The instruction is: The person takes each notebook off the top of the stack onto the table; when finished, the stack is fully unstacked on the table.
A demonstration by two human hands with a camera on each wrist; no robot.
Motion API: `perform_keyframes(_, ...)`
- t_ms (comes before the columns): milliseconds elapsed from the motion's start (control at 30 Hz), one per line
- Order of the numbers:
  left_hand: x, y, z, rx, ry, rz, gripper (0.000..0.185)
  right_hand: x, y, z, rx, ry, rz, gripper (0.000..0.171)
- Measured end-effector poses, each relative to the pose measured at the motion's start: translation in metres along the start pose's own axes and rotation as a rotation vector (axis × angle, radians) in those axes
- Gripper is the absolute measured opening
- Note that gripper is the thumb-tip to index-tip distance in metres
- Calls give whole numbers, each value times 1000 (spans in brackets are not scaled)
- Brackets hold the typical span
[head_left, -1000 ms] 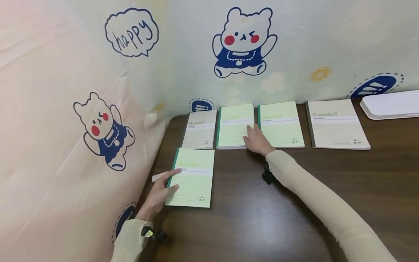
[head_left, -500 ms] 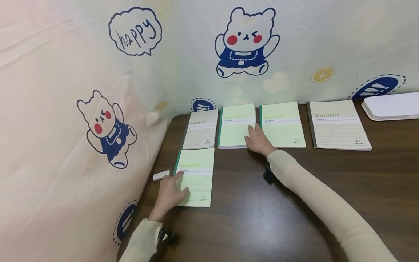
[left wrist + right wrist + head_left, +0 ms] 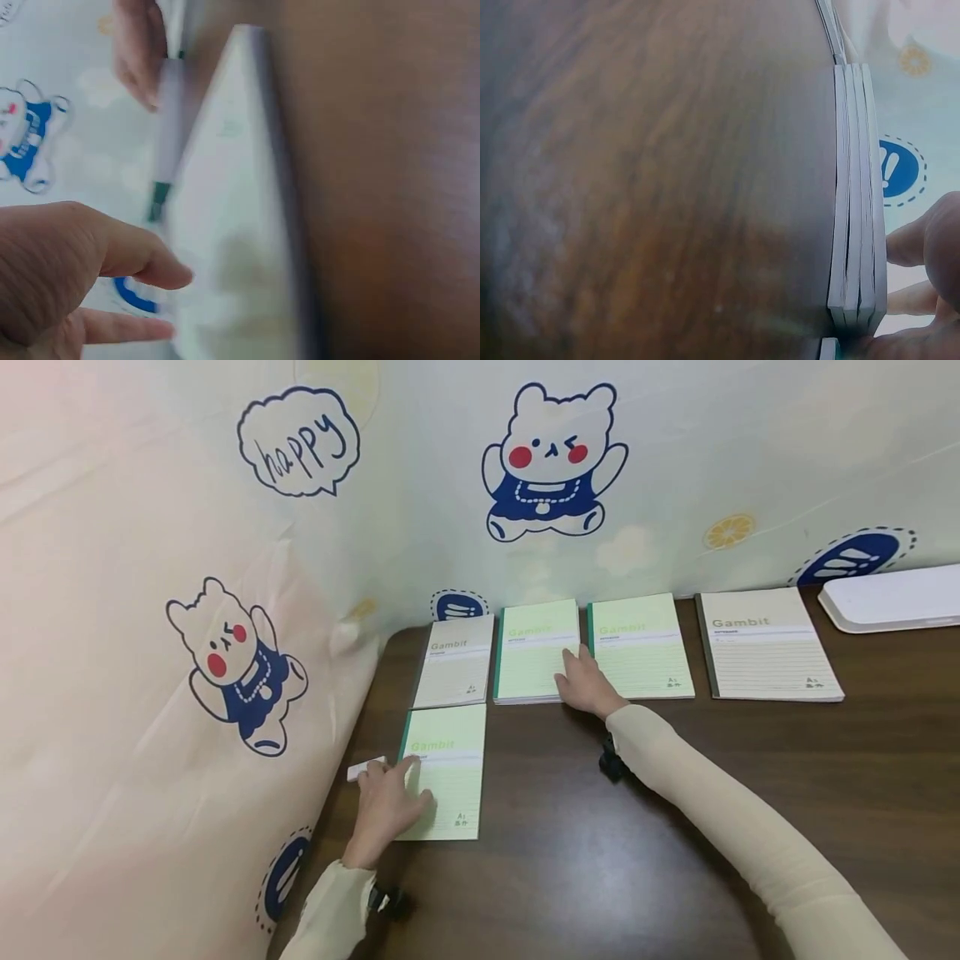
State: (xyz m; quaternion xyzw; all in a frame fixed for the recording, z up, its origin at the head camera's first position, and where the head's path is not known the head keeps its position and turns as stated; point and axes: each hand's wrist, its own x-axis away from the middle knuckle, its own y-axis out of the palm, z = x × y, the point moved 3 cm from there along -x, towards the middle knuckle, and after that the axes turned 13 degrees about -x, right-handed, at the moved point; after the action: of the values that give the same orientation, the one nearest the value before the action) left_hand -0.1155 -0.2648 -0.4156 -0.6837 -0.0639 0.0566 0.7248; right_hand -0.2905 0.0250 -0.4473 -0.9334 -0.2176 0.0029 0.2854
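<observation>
My left hand (image 3: 401, 787) lies flat on the lower left part of a light green Gambit notebook (image 3: 453, 760) near the table's left edge. In the left wrist view, which is blurred, the left hand (image 3: 90, 270) sits beside that notebook (image 3: 232, 247). My right hand (image 3: 579, 667) rests with straight fingers on the right edge of a stack of green notebooks (image 3: 532, 647) in the back row. The right wrist view shows the stack (image 3: 855, 225) edge-on, with fingers (image 3: 922, 240) of that hand against it.
The back row also holds a beige notebook (image 3: 456, 670), a green notebook (image 3: 639, 645) and a beige notebook (image 3: 765, 643). A white tray (image 3: 892, 597) lies at the back right. A small white eraser (image 3: 362, 769) sits by the printed cloth (image 3: 187, 693). Dark wooden table (image 3: 637, 827).
My left hand has slid from the notebook's left edge onto its cover, and the notebook now lies straighter. My right hand has stayed on the stack.
</observation>
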Motion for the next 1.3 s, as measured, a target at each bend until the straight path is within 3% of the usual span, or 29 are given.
perform_keyframes(100, -16, -18, 19, 105, 92, 98, 50, 1, -1, -1, -1, 4, 3, 59)
perform_keyframes(200, -47, -37, 49, 225, 185, 102, 50, 2, -2, -2, -5, -8, 19, 58)
perform_keyframes(300, -87, -38, 79, 362, 198, -52, 51, 2, -1, -3, -18, -22, 30, 58)
perform_keyframes(433, -136, -14, 107, 456, 138, -273, 58, 0, 2, -1, -32, -31, 37, 57)
perform_keyframes(533, -157, 5, 119, 473, 108, -315, 63, -1, 6, 0, -14, -37, 51, 57)
perform_keyframes(633, -168, 20, 125, 508, 62, -312, 63, -2, 8, 1, 10, -37, 64, 57)
perform_keyframes(767, -174, 29, 134, 516, 58, -276, 66, -3, 3, 2, 29, -26, 82, 58)
perform_keyframes(933, -176, 32, 138, 517, 87, -235, 67, -4, -2, -1, 51, 6, 138, 62)
perform_keyframes(1100, -176, 33, 137, 506, 86, -245, 67, -7, 0, -4, 63, 55, 156, 67)
perform_keyframes(1300, -174, 34, 134, 509, 79, -254, 68, -9, 1, -5, 33, 43, 194, 63)
